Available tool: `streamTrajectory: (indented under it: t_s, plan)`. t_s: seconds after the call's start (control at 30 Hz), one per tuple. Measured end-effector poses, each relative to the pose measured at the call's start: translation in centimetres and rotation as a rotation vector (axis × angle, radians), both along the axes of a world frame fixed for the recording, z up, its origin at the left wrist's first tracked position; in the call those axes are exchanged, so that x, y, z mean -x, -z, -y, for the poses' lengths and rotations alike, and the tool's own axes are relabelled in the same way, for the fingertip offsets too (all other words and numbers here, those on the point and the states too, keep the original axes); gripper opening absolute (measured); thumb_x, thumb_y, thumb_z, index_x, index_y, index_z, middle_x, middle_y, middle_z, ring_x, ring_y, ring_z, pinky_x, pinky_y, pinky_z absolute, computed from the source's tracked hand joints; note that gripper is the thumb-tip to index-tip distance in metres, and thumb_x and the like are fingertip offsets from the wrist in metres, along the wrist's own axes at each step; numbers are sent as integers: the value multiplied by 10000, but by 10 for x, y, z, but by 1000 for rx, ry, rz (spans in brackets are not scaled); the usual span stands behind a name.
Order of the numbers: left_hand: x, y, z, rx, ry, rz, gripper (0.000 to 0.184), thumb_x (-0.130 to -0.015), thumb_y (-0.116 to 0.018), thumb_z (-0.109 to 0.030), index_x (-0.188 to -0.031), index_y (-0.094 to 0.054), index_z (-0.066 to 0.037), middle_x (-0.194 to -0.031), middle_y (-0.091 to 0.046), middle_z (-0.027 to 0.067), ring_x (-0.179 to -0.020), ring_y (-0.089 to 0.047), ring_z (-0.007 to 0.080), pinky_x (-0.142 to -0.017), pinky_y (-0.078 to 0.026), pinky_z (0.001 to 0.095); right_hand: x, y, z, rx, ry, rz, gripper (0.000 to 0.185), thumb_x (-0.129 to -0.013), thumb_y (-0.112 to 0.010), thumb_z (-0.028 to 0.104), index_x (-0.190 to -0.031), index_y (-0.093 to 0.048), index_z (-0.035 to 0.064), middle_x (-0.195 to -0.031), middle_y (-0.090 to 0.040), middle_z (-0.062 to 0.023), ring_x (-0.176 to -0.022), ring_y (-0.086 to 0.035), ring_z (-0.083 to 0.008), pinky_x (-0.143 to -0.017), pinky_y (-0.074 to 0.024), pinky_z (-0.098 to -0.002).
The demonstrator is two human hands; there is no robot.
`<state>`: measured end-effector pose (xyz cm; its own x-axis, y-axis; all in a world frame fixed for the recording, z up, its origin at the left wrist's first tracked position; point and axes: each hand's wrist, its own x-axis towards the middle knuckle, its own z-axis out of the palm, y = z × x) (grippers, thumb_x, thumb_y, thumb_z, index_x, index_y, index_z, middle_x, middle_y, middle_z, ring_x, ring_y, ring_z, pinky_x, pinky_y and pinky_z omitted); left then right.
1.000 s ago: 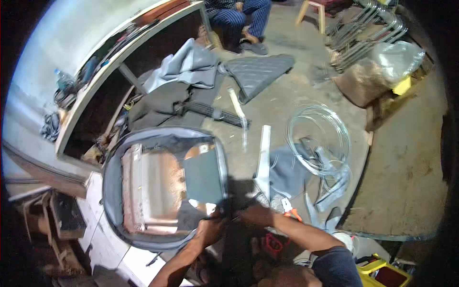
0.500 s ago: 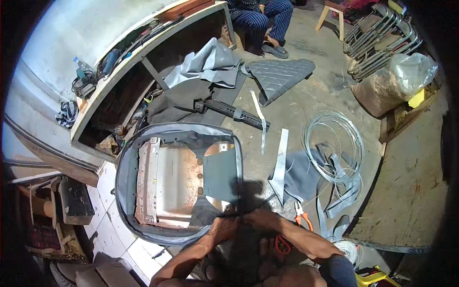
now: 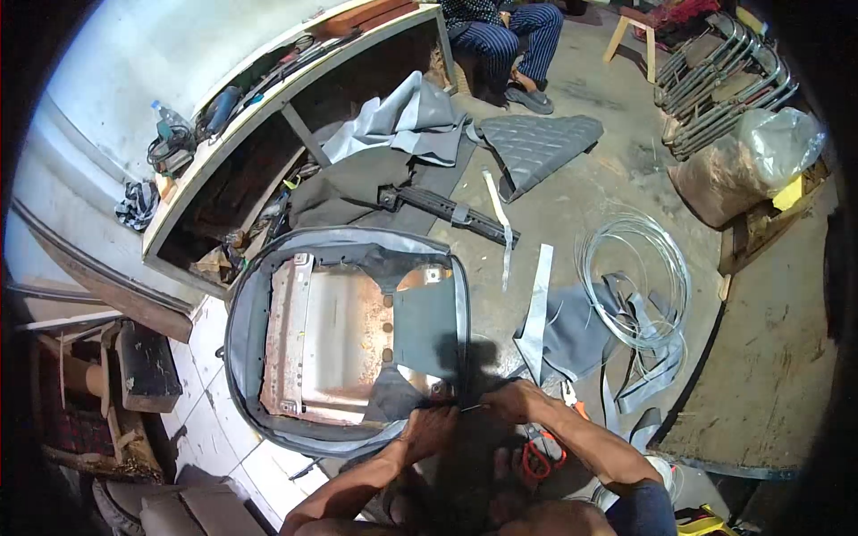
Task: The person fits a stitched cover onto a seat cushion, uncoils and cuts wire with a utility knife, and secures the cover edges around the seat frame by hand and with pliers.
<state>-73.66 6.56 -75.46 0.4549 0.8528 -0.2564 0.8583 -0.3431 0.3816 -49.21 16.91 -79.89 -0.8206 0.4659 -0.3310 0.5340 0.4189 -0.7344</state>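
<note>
An upturned vehicle seat with a rusty metal pan lies before me, its grey cover folded around the edge. My left hand is closed at the seat's near right corner, fingers on the cover's border. Just right of that corner, my right hand is closed, with a short, thin, light strand running from it toward the left hand; it looks like wire. Dark shadow hides the exact grip. Scissors with red handles and orange-handled pliers lie beside my right forearm.
A coil of wire and grey fabric scraps lie to the right. A black metal rail and a quilted grey piece are farther off. A low bench stands left; a seated person is at the back.
My right hand has moved right, away from my left, and the strand between them now shows. The whole view has shifted slightly. More of the red-handled scissors is visible.
</note>
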Motion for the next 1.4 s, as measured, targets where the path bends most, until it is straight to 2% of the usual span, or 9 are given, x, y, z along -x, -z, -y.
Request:
streamTrajectory:
  t_s: [0.13,0.53,0.7,1.07,1.17,1.27,1.33,1.37,1.4]
  plan:
    - [1,-2,5,-15,-1,-32,176,-890,-564,-154,-1024,-582,-40,-832,-677,205,-727,-695,366,-543,-534,497,7,40,17,-53,-52,-114,239,-870,-598,200,-1096,-674,186,-814,-700,-127,-775,-695,-349,-669,-542,-462]
    - [3,-11,2,-75,-90,102,120,-875,-517,-92,-969,-584,-56,-865,-668,196,-752,-682,385,-571,-535,502,1,-18,13,-128,-100,-221,251,-893,-584,209,-1121,-650,129,-854,-702,-186,-802,-691,-388,-695,-543,-480]
    - [-1,2,9,-17,-96,12,122,-847,-542,-72,-967,-568,-66,-866,-657,165,-785,-680,377,-607,-540,502,-1,-38,3,-38,-86,163,246,-922,-555,241,-1133,-659,168,-958,-717,-151,-869,-694,-365,-756,-545,-466]
    - [-4,-5,8,-85,-68,-24,138,-871,-586,-133,-998,-600,-80,-829,-670,131,-730,-696,324,-538,-537,444,14,-1,16,-151,-112,112,361,-880,-581,194,-1228,-666,233,-877,-709,-161,-808,-696,-373,-725,-556,-476]
    - [1,4,10,-56,-35,-87,154,-874,-598,-162,-1009,-600,-87,-841,-678,129,-738,-702,299,-528,-536,409,16,12,23,-76,-136,86,384,-873,-602,225,-1252,-661,231,-898,-709,-168,-857,-695,-363,-750,-554,-461]
    - [20,-2,-7,-145,149,-68,143,-869,-622,-170,-990,-605,-96,-818,-686,123,-674,-693,287,-500,-539,393,14,32,22,-428,-192,-293,374,-878,-631,256,-1249,-667,218,-939,-708,-166,-915,-692,-344,-773,-549,-447]
    - [33,-68,-56,-176,-7,38,88,-882,-635,-151,-937,-633,-82,-766,-672,113,-651,-678,266,-520,-543,378,17,-39,-8,70,-48,212,341,-879,-663,271,-1210,-681,188,-989,-703,-168,-959,-684,-350,-791,-549,-445]
    - [57,-70,-76,-349,-87,346,80,-890,-633,-146,-918,-645,-73,-759,-669,118,-658,-676,275,-552,-550,384,13,-48,-23,-4,65,39,274,-882,-666,286,-1080,-708,101,-985,-690,-197,-919,-681,-374,-771,-546,-481]
    - [66,-99,-102,-78,-319,16,108,-899,-622,-147,-912,-660,-47,-801,-668,161,-760,-679,335,-665,-544,425,20,-64,-43,-136,105,-104,266,-886,-662,258,-1078,-705,78,-993,-688,-193,-922,-675,-380,-775,-544,-483]
